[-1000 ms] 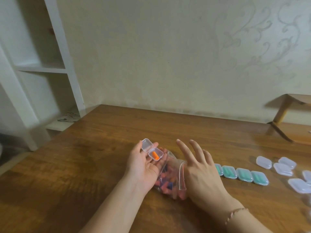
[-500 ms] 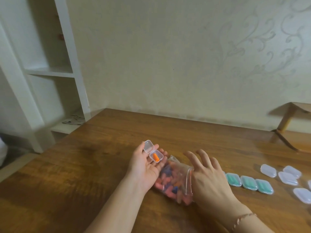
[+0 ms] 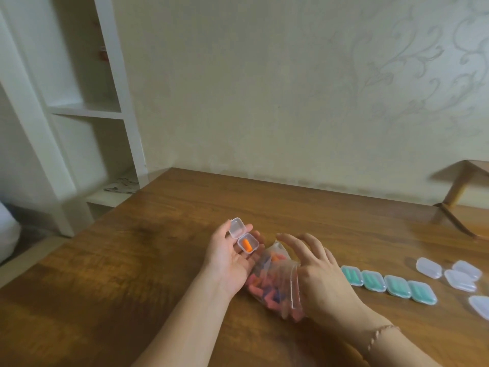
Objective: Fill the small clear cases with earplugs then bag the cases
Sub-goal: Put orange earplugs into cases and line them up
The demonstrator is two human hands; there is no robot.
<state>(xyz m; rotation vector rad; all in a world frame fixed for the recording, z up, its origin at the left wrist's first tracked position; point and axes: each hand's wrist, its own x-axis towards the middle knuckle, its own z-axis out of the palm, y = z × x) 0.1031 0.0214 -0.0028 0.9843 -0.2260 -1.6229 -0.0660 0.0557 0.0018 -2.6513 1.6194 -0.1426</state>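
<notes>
My left hand (image 3: 227, 260) lies palm up above the table and holds a small clear case (image 3: 239, 235) on its fingers, the thumb against the raised lid. One orange earplug (image 3: 247, 245) sits in the case's base. Under and between my hands lies a clear zip bag (image 3: 267, 284) with several pink, orange and blue earplugs, its mouth turned to the right. My right hand (image 3: 322, 279) arches over the bag with its fingers loosely bent and spread and its thumb at the bag's rim; it holds nothing that I can see.
A row of several shut cases with green earplugs (image 3: 397, 286) lies right of my right hand. Further right lie several empty clear cases (image 3: 460, 279). All of it is on the wooden table (image 3: 132, 260). A white shelf unit (image 3: 84, 109) stands at the left, a wooden stand (image 3: 460, 186) at the far right.
My right hand has bent its fingers down over the bag and its thumb has come to the bag's mouth. My left hand keeps the open case where it was.
</notes>
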